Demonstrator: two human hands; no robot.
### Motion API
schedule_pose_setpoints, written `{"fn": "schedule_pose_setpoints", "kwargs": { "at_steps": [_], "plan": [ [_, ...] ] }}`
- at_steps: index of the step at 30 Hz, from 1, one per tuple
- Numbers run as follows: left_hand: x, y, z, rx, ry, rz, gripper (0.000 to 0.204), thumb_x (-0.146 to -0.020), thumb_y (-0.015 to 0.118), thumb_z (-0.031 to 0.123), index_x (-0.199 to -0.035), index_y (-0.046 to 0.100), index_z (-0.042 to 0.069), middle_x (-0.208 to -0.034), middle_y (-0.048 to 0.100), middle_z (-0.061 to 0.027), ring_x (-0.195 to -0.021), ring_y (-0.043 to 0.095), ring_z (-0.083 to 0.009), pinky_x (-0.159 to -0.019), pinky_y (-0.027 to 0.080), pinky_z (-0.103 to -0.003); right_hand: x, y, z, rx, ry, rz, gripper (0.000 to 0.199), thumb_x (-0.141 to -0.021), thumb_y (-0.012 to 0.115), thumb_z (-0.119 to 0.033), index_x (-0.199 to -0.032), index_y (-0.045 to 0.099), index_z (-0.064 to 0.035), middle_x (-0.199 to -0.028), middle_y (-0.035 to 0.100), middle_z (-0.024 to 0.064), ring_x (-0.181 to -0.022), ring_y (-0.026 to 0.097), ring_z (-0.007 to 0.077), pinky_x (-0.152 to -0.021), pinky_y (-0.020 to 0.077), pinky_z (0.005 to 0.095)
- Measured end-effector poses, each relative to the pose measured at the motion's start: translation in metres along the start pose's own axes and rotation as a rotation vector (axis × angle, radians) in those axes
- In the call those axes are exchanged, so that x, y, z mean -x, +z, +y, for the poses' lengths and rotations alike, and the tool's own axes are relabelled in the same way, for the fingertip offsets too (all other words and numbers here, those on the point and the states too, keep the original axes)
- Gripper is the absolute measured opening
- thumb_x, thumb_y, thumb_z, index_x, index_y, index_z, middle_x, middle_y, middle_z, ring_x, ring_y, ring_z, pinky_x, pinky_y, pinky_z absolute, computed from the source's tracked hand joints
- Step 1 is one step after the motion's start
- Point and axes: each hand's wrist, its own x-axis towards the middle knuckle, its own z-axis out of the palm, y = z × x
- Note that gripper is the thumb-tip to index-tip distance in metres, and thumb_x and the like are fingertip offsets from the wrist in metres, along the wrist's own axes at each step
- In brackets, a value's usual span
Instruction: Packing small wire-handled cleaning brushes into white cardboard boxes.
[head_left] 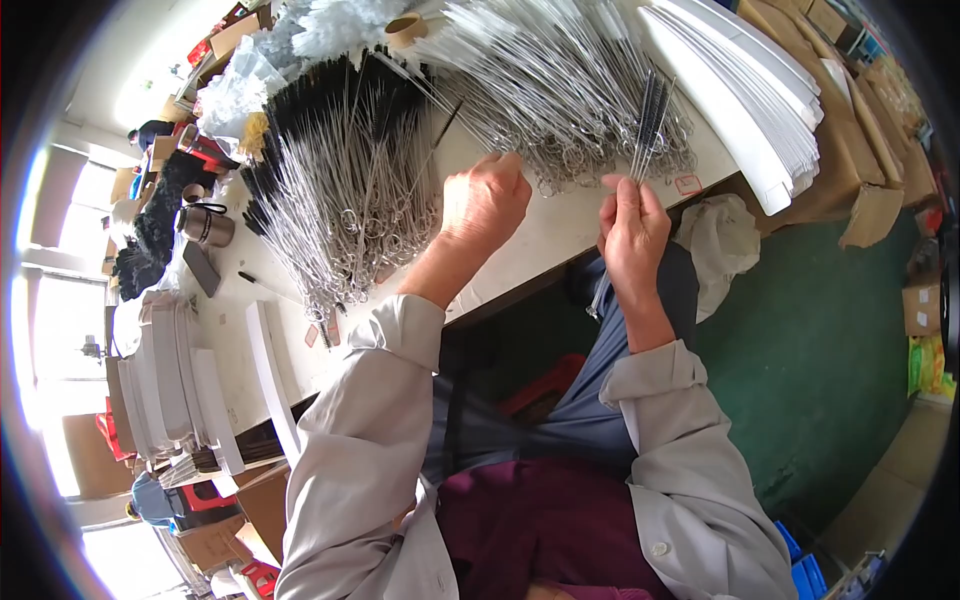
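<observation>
several black-bristled wire brushes (pixel 651 115) are pinched in the right hand (pixel 634 232) at the table (pixel 565 222) edge, where a slackened pinch could drop them or the pale brush pile (pixel 540 85) could snag them, while whether the curled left hand (pixel 487 204) grips anything cannot be told.

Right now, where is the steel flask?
In the head view's left part, the flask is just above a dark slab, left of the black-bristled brushes.

Wide fisheye view from the person's head, looking steeply down over their shirt (pixel 550 510). The left hand (pixel 485 205) and right hand (pixel 635 235) appear close, above mid-frame; the table (pixel 555 225) slants beyond. Windows (pixel 80 325) curve along the left rim, floor (pixel 830 340) spreads right.
</observation>
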Motion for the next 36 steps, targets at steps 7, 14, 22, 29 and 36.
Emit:
{"fn": "schedule_pose_setpoints", "kwargs": {
  "at_steps": [7, 14, 22, 29, 36],
  "plan": [
    [-0.001, -0.002, 0.007, -0.039, -0.064, -0.055, 0.012, -0.085, 0.066, 0.017, -0.089, 0.062, 0.006, -0.086, 0.069, -0.0143, -0.08, 0.07, -0.0353, -0.072, 0.057, -0.047, 0.0, 0.0, 0.002, 0.016, -0.024, -0.011, 0.03, -0.11, 0.05, -0.022, -0.101, 0.069, -0.0006, -0.066, 0.054, -0.0022, -0.056, 0.046, 0.0045, -0.051, 0.0365, 0.0232],
    [-0.001, 0.01, 0.001, -0.158, -0.003, -0.063, 0.01, -0.084, 0.067, 0.014, -0.086, 0.06, 0.007, -0.085, 0.067, -0.0137, -0.074, 0.071, -0.0342, -0.065, 0.057, -0.046, 0.001, 0.001, 0.001, -0.001, 0.002, -0.005, 0.031, -0.11, 0.05, -0.023, -0.101, 0.069, -0.0005, -0.066, 0.054, -0.0022, -0.056, 0.046, 0.0046, -0.051, 0.0371, 0.0231],
    [0.007, 0.004, 0.007, -0.099, 0.002, 0.033, 0.009, -0.084, 0.064, 0.012, -0.081, 0.056, 0.007, -0.076, 0.065, -0.0119, -0.068, 0.069, -0.0332, -0.063, 0.057, -0.047, 0.0, -0.001, 0.003, 0.041, -0.025, -0.011, 0.031, -0.11, 0.051, -0.024, -0.101, 0.07, -0.0013, -0.065, 0.054, -0.0018, -0.055, 0.046, 0.0048, -0.051, 0.0369, 0.0236],
    [0.012, -0.006, 0.009, -0.1, -0.194, -0.087, 0.013, -0.086, 0.066, 0.018, -0.088, 0.063, 0.005, -0.082, 0.069, -0.0145, -0.074, 0.07, -0.0361, -0.072, 0.057, -0.049, 0.0, -0.002, 0.004, 0.043, -0.034, -0.018, 0.032, -0.11, 0.052, -0.025, -0.1, 0.07, -0.0016, -0.064, 0.054, -0.002, -0.053, 0.045, 0.0046, -0.05, 0.0356, 0.024],
    [0.009, -0.007, 0.002, 0.019, -0.194, -0.076, 0.029, -0.086, 0.072, 0.024, -0.11, 0.072, 0.008, -0.088, 0.073, -0.0152, -0.082, 0.071, -0.0367, -0.078, 0.057, -0.046, 0.0, -0.001, 0.005, 0.069, -0.054, -0.016, 0.033, -0.11, 0.051, -0.026, -0.101, 0.07, -0.0013, -0.063, 0.055, -0.0015, -0.053, 0.044, 0.0043, -0.05, 0.0351, 0.0242]
  ]
}}
